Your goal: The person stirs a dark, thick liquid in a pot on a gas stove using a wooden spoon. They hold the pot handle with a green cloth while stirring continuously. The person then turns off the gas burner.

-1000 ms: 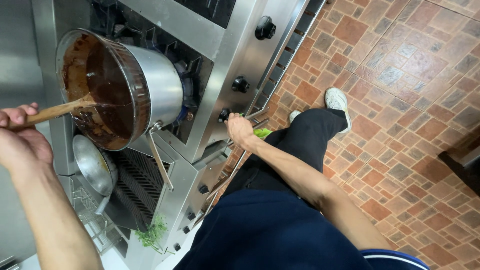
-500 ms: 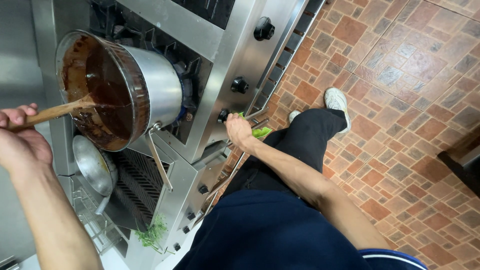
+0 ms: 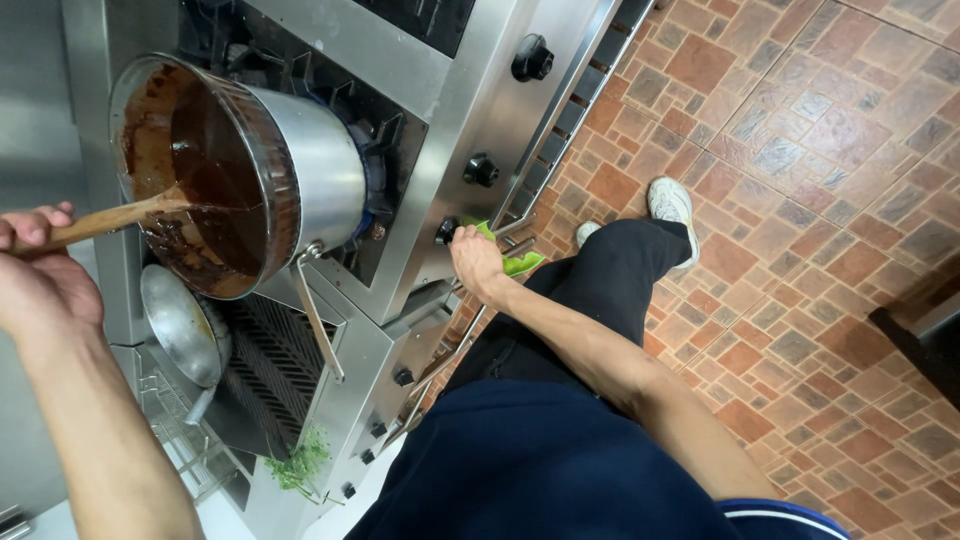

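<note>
We stand on a floor (image 3: 800, 150) of small paving tiles in reddish brown, tan and grey, laid in an interlocking pattern with pale joints. A long steel cooker (image 3: 440, 130) runs along it, its slanted front carrying black knobs (image 3: 532, 58) and a rail (image 3: 570, 110) below them. Beside the burners sits a ribbed grill (image 3: 265, 370). At the right edge we see a dark piece of furniture (image 3: 925, 325), only partly visible. The light is even and bright.

Right hand (image 3: 476, 262) nearer stove knob (image 3: 447, 231)
</note>
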